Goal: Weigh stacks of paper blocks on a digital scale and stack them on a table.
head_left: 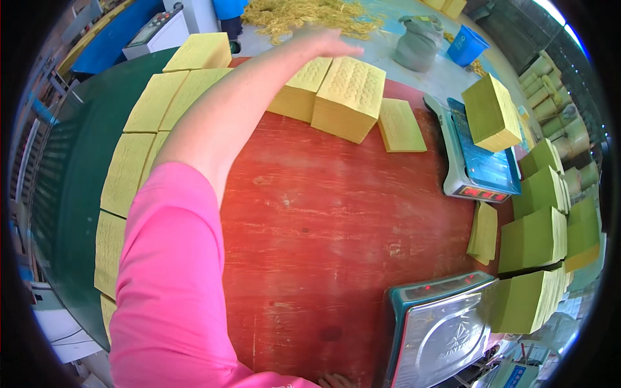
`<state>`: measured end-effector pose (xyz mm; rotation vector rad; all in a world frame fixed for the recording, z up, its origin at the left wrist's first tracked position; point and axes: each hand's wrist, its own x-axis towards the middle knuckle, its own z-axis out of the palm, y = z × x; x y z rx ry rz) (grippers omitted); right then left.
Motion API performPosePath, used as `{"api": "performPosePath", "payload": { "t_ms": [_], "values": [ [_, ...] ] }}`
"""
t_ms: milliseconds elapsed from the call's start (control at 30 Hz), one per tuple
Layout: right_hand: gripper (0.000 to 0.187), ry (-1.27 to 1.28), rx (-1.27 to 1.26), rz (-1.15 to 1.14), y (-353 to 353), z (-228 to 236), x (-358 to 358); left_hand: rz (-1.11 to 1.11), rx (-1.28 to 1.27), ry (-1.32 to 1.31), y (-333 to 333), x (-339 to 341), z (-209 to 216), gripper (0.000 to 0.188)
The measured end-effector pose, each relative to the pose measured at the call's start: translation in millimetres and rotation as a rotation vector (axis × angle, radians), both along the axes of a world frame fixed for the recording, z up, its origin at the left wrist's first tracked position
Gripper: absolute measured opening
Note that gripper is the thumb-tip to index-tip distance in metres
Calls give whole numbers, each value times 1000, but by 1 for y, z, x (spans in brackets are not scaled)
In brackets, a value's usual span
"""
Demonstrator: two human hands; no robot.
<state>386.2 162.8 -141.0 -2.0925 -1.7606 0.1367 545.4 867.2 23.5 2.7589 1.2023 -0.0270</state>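
My left arm, in a pink sleeve, reaches across to the far side of the red table. My left hand (320, 44) is open there, fingers stretched out, just above a thick stack of yellow embossed paper (346, 107). Beside that stack, partly behind my forearm, stands another yellow paper stack (294, 97). A thinner yellow paper stack (401, 126) lies flat to the right. Only the fingers of my right hand (336, 380) show at the lower edge, resting on the red table (323, 246) with nothing visible in them.
A digital scale (482, 161) at the far right carries a yellow paper block (493, 113). A second scale (443, 330) with a steel plate sits near right. Several paper stacks (533, 242) line the right edge; more (126, 171) stand on a green surface (71, 174) at left.
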Motion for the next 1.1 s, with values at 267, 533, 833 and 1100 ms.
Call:
{"api": "performPosePath", "payload": {
  "t_ms": [267,533,833,1100],
  "values": [
    [34,18,87,0,5,7,10,113,-16,-34,-44,-18,-32,85],
    [35,168,188,0,-31,29,-18,104,-8,-69,-201,-52,-37,77],
    [41,549,277,286,-38,52,-7,131,49,-26,-383,-172,-35,75],
    [31,1415,-227,434,-130,26,18,-130,165,-13,-497,-241,-10,69]
  ]
}}
